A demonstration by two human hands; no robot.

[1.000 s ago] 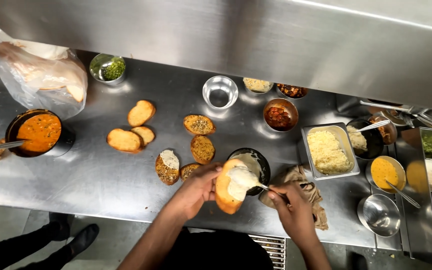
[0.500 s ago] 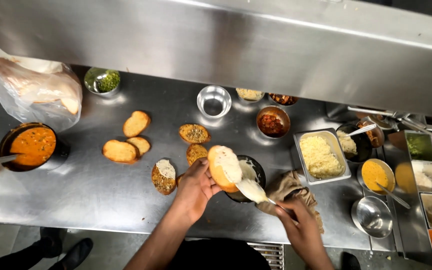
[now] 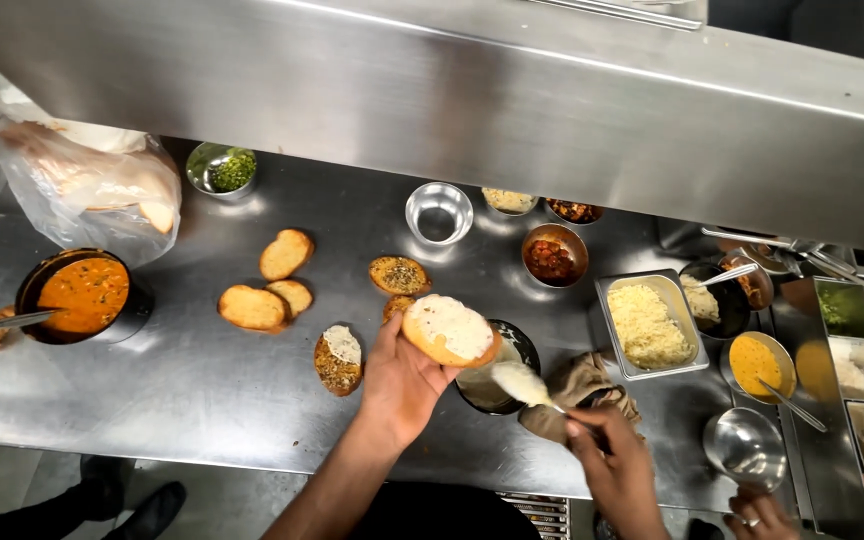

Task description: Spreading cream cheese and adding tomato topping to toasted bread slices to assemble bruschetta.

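Note:
My left hand (image 3: 400,383) holds a toasted bread slice (image 3: 449,330) flat, its top covered with white spread. My right hand (image 3: 620,468) grips a knife (image 3: 530,388) loaded with white spread, held over a dark bowl (image 3: 497,372) of the same spread just right of the slice. Several other toasted slices lie on the steel counter (image 3: 152,400): three plain ones (image 3: 252,307) to the left, one seeded slice with a dab of spread (image 3: 338,360), another seeded slice (image 3: 399,275) further back.
A black pot of orange sauce (image 3: 84,295) with a spoon stands left, a plastic bag of bread (image 3: 92,190) behind it. Small bowls of herbs (image 3: 224,170), red relish (image 3: 553,255), a tray of grated cheese (image 3: 648,325), yellow sauce (image 3: 760,365) and a crumpled cloth (image 3: 582,385) sit right. Another person's hand (image 3: 757,515) shows at the bottom right.
My left hand has turned the slice flat and lifted it left of the bowl. My right hand has drawn the knife off the slice, back over the bowl.

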